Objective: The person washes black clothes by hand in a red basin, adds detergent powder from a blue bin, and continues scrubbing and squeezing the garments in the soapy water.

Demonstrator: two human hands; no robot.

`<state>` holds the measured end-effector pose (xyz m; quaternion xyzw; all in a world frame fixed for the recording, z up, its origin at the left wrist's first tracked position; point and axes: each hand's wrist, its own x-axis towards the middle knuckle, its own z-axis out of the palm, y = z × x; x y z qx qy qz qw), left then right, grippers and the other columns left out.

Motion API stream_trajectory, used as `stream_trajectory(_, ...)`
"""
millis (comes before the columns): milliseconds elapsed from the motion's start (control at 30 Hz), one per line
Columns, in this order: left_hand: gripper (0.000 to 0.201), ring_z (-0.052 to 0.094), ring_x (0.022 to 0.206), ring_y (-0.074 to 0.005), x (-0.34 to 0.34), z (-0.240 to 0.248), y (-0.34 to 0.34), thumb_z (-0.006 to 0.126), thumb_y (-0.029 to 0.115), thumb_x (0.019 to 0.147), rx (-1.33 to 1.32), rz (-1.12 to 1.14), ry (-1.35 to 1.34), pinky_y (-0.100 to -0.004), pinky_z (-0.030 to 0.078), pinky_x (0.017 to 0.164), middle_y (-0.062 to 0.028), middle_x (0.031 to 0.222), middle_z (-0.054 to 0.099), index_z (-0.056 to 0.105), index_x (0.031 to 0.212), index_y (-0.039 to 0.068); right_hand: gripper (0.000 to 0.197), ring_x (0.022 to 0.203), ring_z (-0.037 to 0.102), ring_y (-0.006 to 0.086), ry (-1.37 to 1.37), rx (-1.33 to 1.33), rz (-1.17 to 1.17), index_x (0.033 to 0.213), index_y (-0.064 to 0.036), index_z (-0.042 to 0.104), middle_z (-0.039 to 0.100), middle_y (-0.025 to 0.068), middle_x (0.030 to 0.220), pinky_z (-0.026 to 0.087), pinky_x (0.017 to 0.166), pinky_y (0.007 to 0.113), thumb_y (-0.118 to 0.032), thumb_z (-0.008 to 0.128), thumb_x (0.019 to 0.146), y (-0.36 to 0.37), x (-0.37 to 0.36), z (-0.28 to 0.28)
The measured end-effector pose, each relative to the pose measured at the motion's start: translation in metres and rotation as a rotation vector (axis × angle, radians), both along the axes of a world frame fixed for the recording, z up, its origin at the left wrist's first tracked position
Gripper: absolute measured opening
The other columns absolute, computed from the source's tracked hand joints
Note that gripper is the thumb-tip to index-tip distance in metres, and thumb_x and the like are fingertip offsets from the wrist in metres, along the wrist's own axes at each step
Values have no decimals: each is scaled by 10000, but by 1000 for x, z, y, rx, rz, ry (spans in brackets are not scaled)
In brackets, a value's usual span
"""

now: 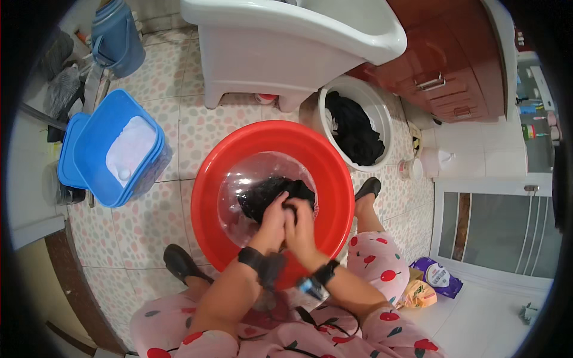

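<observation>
Both the left hand and right hand curl fingers at black cloth, pinch unclear, and hard rubbing could splash water from the red tub.

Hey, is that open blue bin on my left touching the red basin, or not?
Apart. The head view shows a strip of tiled floor between the blue bin's right side and the red basin's left rim.

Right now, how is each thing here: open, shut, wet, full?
Red tub: holding water
Black cloth: wet
Left hand: gripping black cloth
Right hand: gripping black cloth
Blue bin: open, white stuff inside
White basin: holding dark clothes
Red cabinet: shut
Blue bucket: upright
</observation>
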<state>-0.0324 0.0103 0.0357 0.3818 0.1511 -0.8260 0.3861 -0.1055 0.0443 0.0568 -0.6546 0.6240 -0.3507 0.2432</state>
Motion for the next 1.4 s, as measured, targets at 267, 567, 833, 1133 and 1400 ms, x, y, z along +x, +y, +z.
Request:
stream_trajectory(267, 302, 565, 906, -197, 15, -13, -3, 505, 287, 916, -123, 146, 24, -326, 481, 769, -94, 1001, 594, 583, 1090, 53, 321, 1024, 480, 363, 21, -4, 65, 1139, -15, 509, 522, 210, 1053, 354, 890, 415, -95, 544, 830, -3, 21, 13)
stream_trajectory(567, 237, 587, 893, -203, 1, -16, -2, 582, 208, 883, -69, 99, -126, -327, 472, 812, -91, 989, 619, 606, 1039, 31, 373, 1119, 447, 384, -17, 8, -184, 1186, 20, 462, 496, 232, 1137, 358, 956, 403, -109, 550, 847, -22, 4, -8)
stream_trajectory(833, 280, 601, 866, -183, -12, 7, 1, 614, 127, 827, -240, -143, 15, -306, 485, 774, -71, 985, 626, 587, 1087, 26, 267, 885, 593, 286, -348, 304, -474, 1098, 11, 486, 606, 152, 979, 466, 782, 368, -131, 533, 877, -65, -86, -19)
stream_trajectory(1133, 790, 407, 1215, -215, 26, -13, -14, 631, 174, 803, -281, 33, -289, -324, 384, 954, -115, 1368, 377, 171, 1429, 28, 265, 963, 598, 232, -1269, 740, -381, 1081, 27, 558, 628, 109, 1052, 470, 864, 353, -120, 545, 861, -47, -103, 47)
stream_trajectory(1400, 581, 459, 1111, -223, -3, -10, -7, 634, 407, 824, -202, -61, -102, -373, 363, 928, -79, 1169, 521, 405, 1301, 165, 428, 957, 554, 189, -963, 705, -264, 1186, -15, 456, 568, 91, 1019, 428, 880, 320, -203, 635, 845, -32, -61, 55)
